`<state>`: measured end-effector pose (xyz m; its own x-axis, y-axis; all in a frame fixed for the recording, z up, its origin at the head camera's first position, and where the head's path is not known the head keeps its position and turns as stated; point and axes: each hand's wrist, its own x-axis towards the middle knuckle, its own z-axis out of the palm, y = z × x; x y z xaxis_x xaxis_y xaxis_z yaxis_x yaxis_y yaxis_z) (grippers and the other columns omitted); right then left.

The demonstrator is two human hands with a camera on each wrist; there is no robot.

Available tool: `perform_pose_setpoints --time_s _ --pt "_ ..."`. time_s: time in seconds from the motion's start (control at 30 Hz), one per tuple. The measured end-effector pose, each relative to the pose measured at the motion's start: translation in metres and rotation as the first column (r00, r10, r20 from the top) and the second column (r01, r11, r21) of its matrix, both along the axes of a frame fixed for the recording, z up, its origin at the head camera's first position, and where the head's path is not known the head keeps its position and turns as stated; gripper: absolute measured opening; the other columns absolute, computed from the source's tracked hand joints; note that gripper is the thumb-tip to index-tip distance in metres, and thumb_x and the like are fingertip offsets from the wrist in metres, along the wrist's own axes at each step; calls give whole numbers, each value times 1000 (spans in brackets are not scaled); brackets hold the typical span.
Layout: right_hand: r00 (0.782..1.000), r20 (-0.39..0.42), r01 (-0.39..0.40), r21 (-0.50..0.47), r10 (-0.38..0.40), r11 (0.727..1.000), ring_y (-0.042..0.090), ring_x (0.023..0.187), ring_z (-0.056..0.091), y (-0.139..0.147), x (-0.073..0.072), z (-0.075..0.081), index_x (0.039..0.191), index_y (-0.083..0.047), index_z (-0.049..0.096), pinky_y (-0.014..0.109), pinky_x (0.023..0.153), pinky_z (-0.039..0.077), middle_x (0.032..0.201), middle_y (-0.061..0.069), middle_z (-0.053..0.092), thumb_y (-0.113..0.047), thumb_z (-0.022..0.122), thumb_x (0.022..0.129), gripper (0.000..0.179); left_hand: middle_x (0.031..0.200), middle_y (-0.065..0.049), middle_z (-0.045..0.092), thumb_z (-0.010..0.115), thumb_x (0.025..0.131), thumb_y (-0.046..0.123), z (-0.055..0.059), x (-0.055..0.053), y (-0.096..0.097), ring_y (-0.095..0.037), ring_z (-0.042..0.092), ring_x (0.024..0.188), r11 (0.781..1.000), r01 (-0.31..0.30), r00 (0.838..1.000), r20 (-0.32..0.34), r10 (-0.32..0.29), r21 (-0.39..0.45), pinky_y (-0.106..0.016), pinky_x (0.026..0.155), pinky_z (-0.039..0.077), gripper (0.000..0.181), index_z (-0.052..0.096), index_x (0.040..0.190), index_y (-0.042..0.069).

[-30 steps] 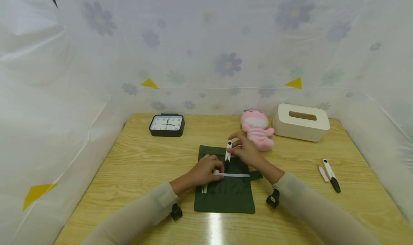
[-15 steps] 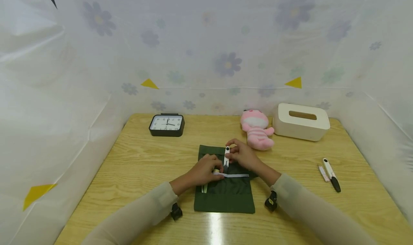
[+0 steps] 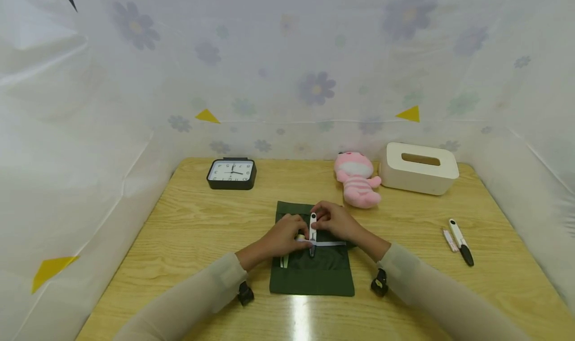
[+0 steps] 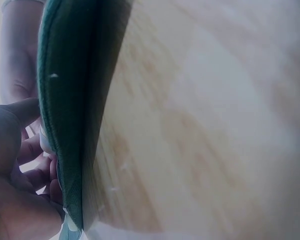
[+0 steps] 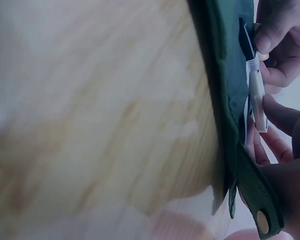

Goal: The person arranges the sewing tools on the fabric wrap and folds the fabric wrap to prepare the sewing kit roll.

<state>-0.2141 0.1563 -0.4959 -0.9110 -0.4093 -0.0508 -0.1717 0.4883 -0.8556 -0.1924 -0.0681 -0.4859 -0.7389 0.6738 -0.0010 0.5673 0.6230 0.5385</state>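
Note:
A dark green fabric pouch (image 3: 312,283) lies unfolded, with a white elastic band (image 3: 332,243) across its middle. My left hand (image 3: 287,233) pinches the band, beside a small pale-yellow roll (image 3: 300,237). Between thumb and fingers, my right hand (image 3: 337,221) holds a slim white-handled tool (image 3: 313,226) with a dark tip; its exact kind is unclear. The tool points toward me, and its dark tip shows on the near side of the band. In the right wrist view, the band wraps over the tool (image 5: 257,95) where white meets black.
A similar white tool with a black end (image 3: 460,241) and a small whitish packet (image 3: 449,240) lie at the right. Farther back are a black-framed clock (image 3: 231,173), a pink plush toy (image 3: 357,181) and a cream tissue box (image 3: 420,171). The pouch's snap strap (image 5: 260,200) sticks out rightward.
My right hand has moved the white-handled tool toward me and slightly left, and its dark tip has passed under the elastic band. My left hand has stayed in place.

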Motion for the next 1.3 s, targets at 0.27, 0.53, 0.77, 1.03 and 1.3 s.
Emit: perform_pose_setpoints --time_s 0.27,0.53,0.77,1.03,1.3 --pt "999 8 -48 20 48 999 14 84 65 1 3 -1 113 -8 72 31 75 53 95 1 70 -16 81 90 26 104 5 61 75 96 33 -1 0 0 -13 45 89 1000 -1 1000 -4 1 -6 -30 78 38 11 72 91 23" --pt "992 -31 -121 75 124 990 12 80 62 1 6 -1 104 -12 79 27 69 51 92 -3 70 -18 81 90 15 108 3 62 74 98 31 1 2 0 -13 45 89 1000 -5 1000 8 5 -7 -30 77 38 11 72 93 22" --pt "984 -52 -164 130 172 978 10 81 59 1 8 2 97 -17 82 27 70 49 93 -5 69 -19 80 91 6 108 4 62 75 97 32 -1 1 -1 -13 47 90 1000 3 1000 7 -3 1 -31 79 40 11 72 92 22" --pt "985 -46 -156 133 164 979 11 79 59 1 7 3 92 -18 79 27 69 49 91 -6 68 -23 81 91 6 107 6 62 75 97 34 -4 -1 -1 -12 49 93 1000 5 1000 4 -5 -7 -31 81 42 12 72 91 24" --pt "976 -21 -212 118 216 970 10 86 62 2 6 4 92 -14 81 28 75 51 94 -6 71 -20 80 92 5 106 4 62 76 96 32 0 1 0 -12 47 90 1000 -7 1000 19 7 -6 -31 79 40 11 73 92 22"
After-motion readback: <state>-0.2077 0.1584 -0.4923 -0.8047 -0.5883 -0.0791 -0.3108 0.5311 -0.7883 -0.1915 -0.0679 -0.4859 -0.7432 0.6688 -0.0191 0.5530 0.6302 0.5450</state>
